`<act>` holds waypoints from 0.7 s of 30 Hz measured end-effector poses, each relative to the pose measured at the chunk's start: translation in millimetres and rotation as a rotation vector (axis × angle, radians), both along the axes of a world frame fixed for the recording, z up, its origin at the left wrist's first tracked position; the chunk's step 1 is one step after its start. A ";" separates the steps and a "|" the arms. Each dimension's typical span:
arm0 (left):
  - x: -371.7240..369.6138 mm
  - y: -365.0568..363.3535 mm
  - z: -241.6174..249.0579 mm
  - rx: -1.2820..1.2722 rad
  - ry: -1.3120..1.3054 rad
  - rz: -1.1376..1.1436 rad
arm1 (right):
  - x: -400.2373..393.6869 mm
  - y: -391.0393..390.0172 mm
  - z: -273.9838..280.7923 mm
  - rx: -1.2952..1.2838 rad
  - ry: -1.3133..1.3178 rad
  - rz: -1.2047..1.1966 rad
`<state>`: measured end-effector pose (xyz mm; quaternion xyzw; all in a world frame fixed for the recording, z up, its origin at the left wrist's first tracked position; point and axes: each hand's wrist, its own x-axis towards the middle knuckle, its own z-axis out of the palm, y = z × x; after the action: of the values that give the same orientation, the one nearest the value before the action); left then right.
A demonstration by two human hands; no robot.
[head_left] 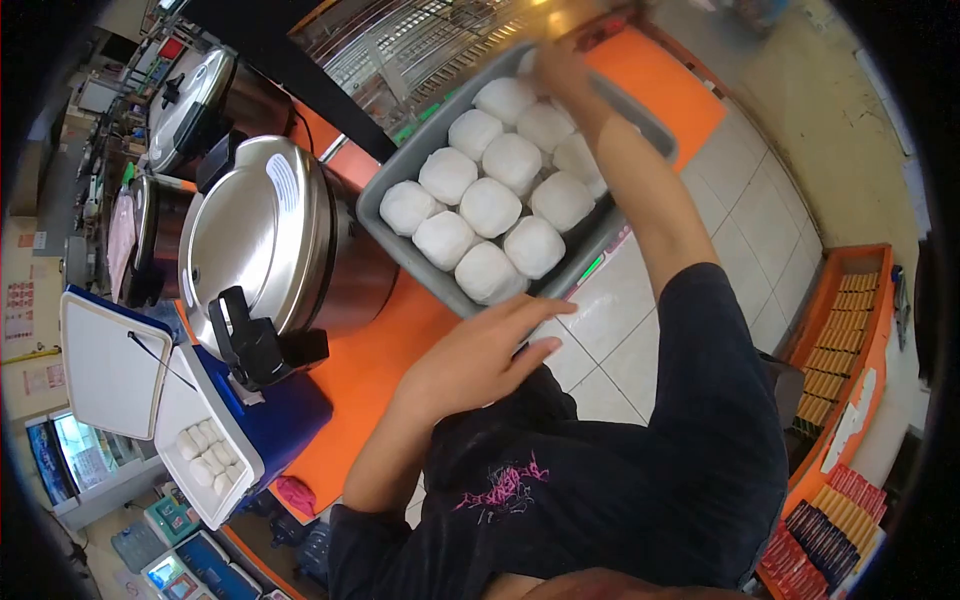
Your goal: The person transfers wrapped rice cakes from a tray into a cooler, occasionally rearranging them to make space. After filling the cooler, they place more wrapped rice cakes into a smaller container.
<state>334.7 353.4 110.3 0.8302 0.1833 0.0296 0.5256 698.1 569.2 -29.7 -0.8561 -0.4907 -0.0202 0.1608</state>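
A grey plastic tub (618,205) holds several round white bundles (490,207) that look wrapped in thin film, packed side by side in rows. My right hand (562,75) reaches over the far end of the tub, right at the bundles there. Motion smears its fingers, so I cannot tell whether it grips one. At the tub's near end is my left hand (470,355), palm down with fingers stretched out and the thumb apart. Its fingertips overlap the tub's near rim, just below the closest bundle, and nothing shows in its grasp.
Left of the tub, a large steel cooker (250,235) with a closed lid stands on the orange counter (385,365). An open blue cooler (285,420) holds smaller white pieces. More cookers stand behind. Beyond the tub is a metal rack (410,55). An orange case (835,340) is at right.
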 end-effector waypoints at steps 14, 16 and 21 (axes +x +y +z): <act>44.6 31.6 -32.7 -0.249 0.019 0.183 | 77.3 11.0 -24.5 0.062 0.313 0.227; 56.6 37.9 -46.5 -0.249 -0.035 0.167 | 65.4 -20.5 9.2 0.182 0.415 0.268; 105.2 74.4 -59.0 -0.909 -0.431 0.705 | -2.8 -111.4 95.7 0.214 1.341 0.477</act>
<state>440.0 427.9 51.3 0.3876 0.3309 0.2878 0.8108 695.3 457.8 66.1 -0.5334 -0.4553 0.4975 0.5105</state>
